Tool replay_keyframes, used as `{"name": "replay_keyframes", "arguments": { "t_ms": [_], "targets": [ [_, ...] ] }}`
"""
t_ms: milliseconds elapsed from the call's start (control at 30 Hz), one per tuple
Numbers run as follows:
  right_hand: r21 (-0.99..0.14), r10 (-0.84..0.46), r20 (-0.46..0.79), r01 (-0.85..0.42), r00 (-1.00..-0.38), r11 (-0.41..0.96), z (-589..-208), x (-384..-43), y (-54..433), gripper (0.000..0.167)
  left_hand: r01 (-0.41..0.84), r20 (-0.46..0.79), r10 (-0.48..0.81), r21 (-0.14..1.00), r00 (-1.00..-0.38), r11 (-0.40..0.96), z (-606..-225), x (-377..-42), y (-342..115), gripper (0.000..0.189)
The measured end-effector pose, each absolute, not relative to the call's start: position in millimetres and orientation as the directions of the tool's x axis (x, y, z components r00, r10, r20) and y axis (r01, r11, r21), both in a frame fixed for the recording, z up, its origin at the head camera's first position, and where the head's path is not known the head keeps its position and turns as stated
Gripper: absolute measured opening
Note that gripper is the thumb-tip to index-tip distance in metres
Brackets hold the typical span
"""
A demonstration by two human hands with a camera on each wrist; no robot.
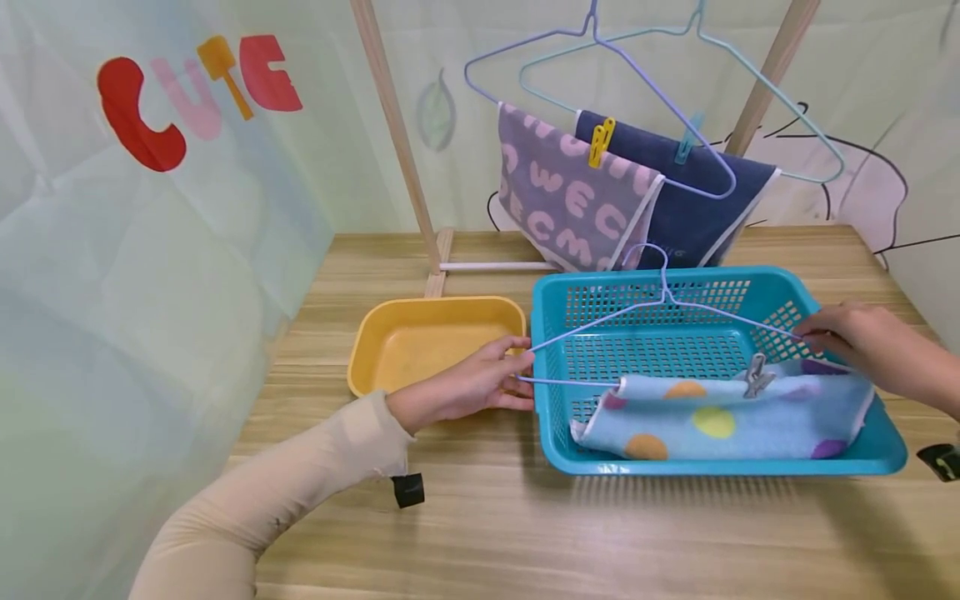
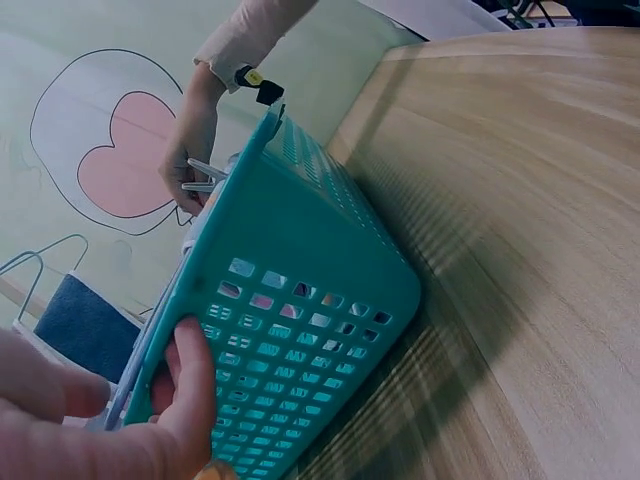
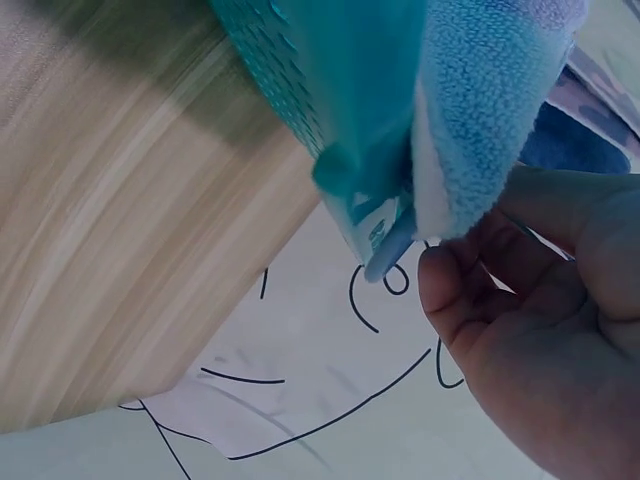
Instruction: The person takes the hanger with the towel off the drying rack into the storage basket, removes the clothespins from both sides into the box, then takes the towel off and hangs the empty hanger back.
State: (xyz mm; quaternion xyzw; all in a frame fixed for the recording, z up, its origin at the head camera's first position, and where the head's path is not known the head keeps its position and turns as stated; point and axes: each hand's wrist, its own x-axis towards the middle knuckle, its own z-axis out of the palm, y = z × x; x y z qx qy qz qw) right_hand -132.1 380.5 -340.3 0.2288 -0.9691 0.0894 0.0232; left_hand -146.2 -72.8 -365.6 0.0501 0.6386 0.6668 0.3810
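Note:
A lilac clothes hanger (image 1: 592, 320) lies across the teal basket (image 1: 750, 467), with a light blue spotted towel (image 1: 742, 427) folded over its lower bar. One grey clothespin (image 1: 757, 377) grips the towel's top edge. At the hanger's left corner, beside the basket's rim, my left hand (image 1: 491, 379) holds the hanger. The other corner is pinched by my right hand (image 1: 862, 342), above the towel's right end. In the right wrist view the fingers of the right hand (image 3: 560, 290) curl close to the towel's edge (image 3: 470, 130); the hanger is mostly hidden there.
A yellow basin (image 1: 420, 342) stands left of the basket. Behind, a lilac and a green hanger (image 1: 757, 71) carry a grey-purple lettered towel (image 1: 577, 196) and a navy towel (image 1: 682, 208), with yellow (image 1: 600, 143) and blue clothespins (image 1: 688, 139). A wooden rack post (image 1: 401, 125) rises at the back.

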Motion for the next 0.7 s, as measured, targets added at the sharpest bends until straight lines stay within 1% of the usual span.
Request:
{"name": "replay_keyframes", "arguments": {
  "t_ms": [233, 567, 700],
  "targets": [
    [-0.175, -0.436, 0.025, -0.433, -0.9, 0.884, -340.0, -132.5, 379.4, 0.012, -0.445, -0.413, 0.583, 0.89, -0.7, 0.097, -366.8, -145.6, -72.5, 0.044],
    [-0.183, -0.435, 0.016, -0.431, -0.9, 0.884, -342.2, -133.9, 379.7, 0.007, -0.454, -0.424, 0.568, 0.886, -0.706, 0.096, -368.5, -145.4, -70.5, 0.042],
    [-0.189, -0.421, 0.007, -0.415, -0.907, 0.89, -341.2, -133.2, 379.5, 0.012, -0.455, -0.424, 0.56, 0.886, -0.712, 0.093, -368.4, -144.6, -69.8, 0.042]
  ]
}}
